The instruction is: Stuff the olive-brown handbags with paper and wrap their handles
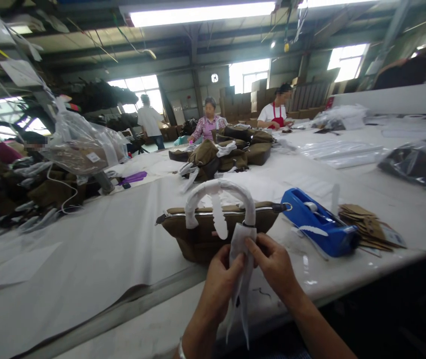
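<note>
An olive-brown handbag (205, 244) stands upright on the white table before me, its silver zipper along the top. White wrapping covers its arched handle (222, 185), and a white strip hangs from the middle of that arch. At the handle's right base, both hands pinch a white wrapping strip (240, 243) whose loose tails dangle below the table edge. My left hand (223, 276) closes on it from the left, thumb in front. From the right, my right hand (273, 257) grips its upper part between thumb and fingers.
A blue tape dispenser (316, 224) sits right of the bag, beside a stack of brown cardboard tags (370, 227). Further back lies a pile of similar bags (231, 147). Clear plastic bags (340, 152) lie at right. Several people are beyond the table.
</note>
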Demonstrator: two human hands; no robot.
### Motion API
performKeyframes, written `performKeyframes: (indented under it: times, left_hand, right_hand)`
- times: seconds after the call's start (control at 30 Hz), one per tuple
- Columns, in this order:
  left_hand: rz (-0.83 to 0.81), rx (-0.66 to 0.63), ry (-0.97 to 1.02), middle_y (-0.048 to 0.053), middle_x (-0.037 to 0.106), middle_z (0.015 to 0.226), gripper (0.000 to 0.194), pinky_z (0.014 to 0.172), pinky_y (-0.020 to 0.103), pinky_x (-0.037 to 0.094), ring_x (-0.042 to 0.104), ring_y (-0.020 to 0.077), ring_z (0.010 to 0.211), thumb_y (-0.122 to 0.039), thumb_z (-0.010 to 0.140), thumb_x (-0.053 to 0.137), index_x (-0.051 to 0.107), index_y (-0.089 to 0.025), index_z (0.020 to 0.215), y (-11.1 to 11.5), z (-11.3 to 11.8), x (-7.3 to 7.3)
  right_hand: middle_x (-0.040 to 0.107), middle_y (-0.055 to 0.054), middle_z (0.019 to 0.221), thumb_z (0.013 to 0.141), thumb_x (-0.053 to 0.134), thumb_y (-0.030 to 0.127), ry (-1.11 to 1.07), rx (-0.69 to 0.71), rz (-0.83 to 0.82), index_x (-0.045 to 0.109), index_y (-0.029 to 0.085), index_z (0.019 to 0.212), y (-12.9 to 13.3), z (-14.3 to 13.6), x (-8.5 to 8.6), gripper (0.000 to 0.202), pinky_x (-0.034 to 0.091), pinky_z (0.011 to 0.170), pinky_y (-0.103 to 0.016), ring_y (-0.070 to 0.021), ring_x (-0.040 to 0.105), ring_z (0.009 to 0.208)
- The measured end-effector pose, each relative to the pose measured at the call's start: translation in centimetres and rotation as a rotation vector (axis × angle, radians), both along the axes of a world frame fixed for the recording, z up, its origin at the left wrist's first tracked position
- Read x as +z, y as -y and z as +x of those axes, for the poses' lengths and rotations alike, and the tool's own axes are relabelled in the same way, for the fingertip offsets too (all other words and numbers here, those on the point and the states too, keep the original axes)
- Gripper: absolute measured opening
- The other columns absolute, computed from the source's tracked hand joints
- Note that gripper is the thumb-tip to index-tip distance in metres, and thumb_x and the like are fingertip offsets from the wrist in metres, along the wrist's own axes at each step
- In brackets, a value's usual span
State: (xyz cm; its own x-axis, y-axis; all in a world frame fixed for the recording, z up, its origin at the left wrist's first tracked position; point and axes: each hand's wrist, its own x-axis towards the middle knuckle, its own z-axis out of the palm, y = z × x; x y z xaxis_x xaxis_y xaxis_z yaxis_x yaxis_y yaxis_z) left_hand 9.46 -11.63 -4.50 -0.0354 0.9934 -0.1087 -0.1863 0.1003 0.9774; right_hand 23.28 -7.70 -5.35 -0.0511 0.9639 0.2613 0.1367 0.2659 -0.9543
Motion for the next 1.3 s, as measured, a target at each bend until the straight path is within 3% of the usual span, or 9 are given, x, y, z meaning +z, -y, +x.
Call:
performKeyframes:
  times: [0.13, 0.3, 0.43, 0.53, 0.63, 0.7, 0.87, 1.1, 1.3]
  left_hand:
    - [0.042, 0.069, -0.151, 0.012, 0.075, 0.105, 0.04, 0.089, 0.033, 0.051, 0.067, 0.0286, 0.104, -0.045, 0.086, 0.072, 0.068, -0.013, 0.109, -0.2, 0.4, -0.4]
    - [0.03, 0.044, -0.185, 0.013, 0.077, 0.103, 0.049, 0.084, 0.034, 0.054, 0.07, 0.0305, 0.1, -0.05, 0.078, 0.078, 0.069, -0.013, 0.11, -0.5, 0.5, -0.7]
    - [0.006, 0.135, -0.237, 0.011, 0.078, 0.097, 0.05, 0.082, 0.033, 0.054, 0.071, 0.0298, 0.096, -0.053, 0.073, 0.081, 0.073, -0.014, 0.104, -0.7, 0.5, -0.4]
    - [-0.005, 0.182, -0.289, 0.009, 0.079, 0.094, 0.049, 0.082, 0.033, 0.053, 0.071, 0.03, 0.094, -0.054, 0.072, 0.081, 0.073, -0.015, 0.101, -0.8, 0.4, -0.3]
    - [-0.015, 0.199, -0.32, 0.009, 0.079, 0.091, 0.051, 0.082, 0.035, 0.053, 0.071, 0.0306, 0.092, -0.055, 0.07, 0.081, 0.073, -0.015, 0.101, -0.8, 0.3, -0.5]
    - [-0.009, 0.199, -0.315, 0.009, 0.079, 0.091, 0.051, 0.082, 0.035, 0.053, 0.071, 0.0307, 0.092, -0.055, 0.07, 0.081, 0.074, -0.015, 0.101, -0.8, 0.3, -0.6]
    - [0.0, 0.177, -0.263, 0.009, 0.079, 0.092, 0.05, 0.084, 0.035, 0.053, 0.072, 0.0307, 0.094, -0.055, 0.07, 0.08, 0.074, -0.016, 0.101, -1.1, 0.4, -0.8]
    - [0.015, 0.136, -0.27, 0.009, 0.078, 0.095, 0.049, 0.087, 0.035, 0.053, 0.071, 0.0309, 0.097, -0.053, 0.072, 0.079, 0.073, -0.015, 0.102, -1.3, 0.0, -0.9]
    - [-0.013, 0.136, -0.258, 0.008, 0.079, 0.092, 0.05, 0.084, 0.035, 0.054, 0.071, 0.0313, 0.096, -0.055, 0.071, 0.081, 0.073, -0.016, 0.101, -1.5, -0.2, -1.1]
  right_hand:
    - [0.063, -0.003, 0.074, 0.092, 0.062, 0.052, 0.022, -0.022, 0.064, 0.067, 0.017, 0.078, -0.2, 0.0, 0.5, 0.037, 0.044, 0.065, -0.027, -0.0176, 0.059, 0.071]
    - [0.054, 0.0, 0.065, 0.09, 0.065, 0.054, -0.081, -0.101, -0.029, 0.058, 0.018, 0.064, -0.9, -0.7, 0.4, 0.045, 0.041, 0.059, -0.026, -0.0145, 0.051, 0.064]
    - [0.058, 0.0, 0.067, 0.096, 0.058, 0.051, -0.018, 0.029, 0.002, 0.065, 0.018, 0.07, -1.0, 0.5, 0.6, 0.042, 0.044, 0.06, -0.026, -0.0142, 0.055, 0.063]
    - [0.07, -0.003, 0.08, 0.099, 0.055, 0.047, 0.159, -0.045, 0.12, 0.075, 0.021, 0.09, -1.3, 4.9, 0.7, 0.034, 0.051, 0.07, -0.029, -0.0169, 0.065, 0.071]
    - [0.075, -0.008, 0.11, 0.095, 0.058, 0.046, 0.364, -0.415, 0.248, 0.075, 0.023, 0.106, -3.0, 12.3, 0.6, 0.031, 0.05, 0.1, -0.038, -0.0251, 0.068, 0.106]
    - [0.071, -0.009, 0.125, 0.091, 0.058, 0.047, 0.512, -0.536, 0.188, 0.076, 0.024, 0.106, -4.9, 17.3, 0.4, 0.032, 0.039, 0.116, -0.045, -0.0293, 0.06, 0.125]
    - [0.073, -0.012, 0.121, 0.072, 0.073, 0.043, 0.556, -0.443, -0.038, 0.079, 0.024, 0.073, -9.2, 24.2, -0.6, 0.02, 0.034, 0.12, -0.053, -0.0384, 0.057, 0.129]
    - [0.066, -0.01, 0.137, 0.069, 0.075, 0.056, 0.326, -0.322, -0.25, 0.083, 0.022, 0.08, -9.6, 24.1, -0.8, 0.037, 0.056, 0.096, -0.044, -0.0371, 0.064, 0.122]
    - [0.064, -0.013, 0.137, 0.07, 0.075, 0.059, 0.156, -0.357, -0.216, 0.079, 0.018, 0.081, -7.1, 23.6, 0.5, 0.042, 0.054, 0.096, -0.038, -0.0342, 0.057, 0.129]
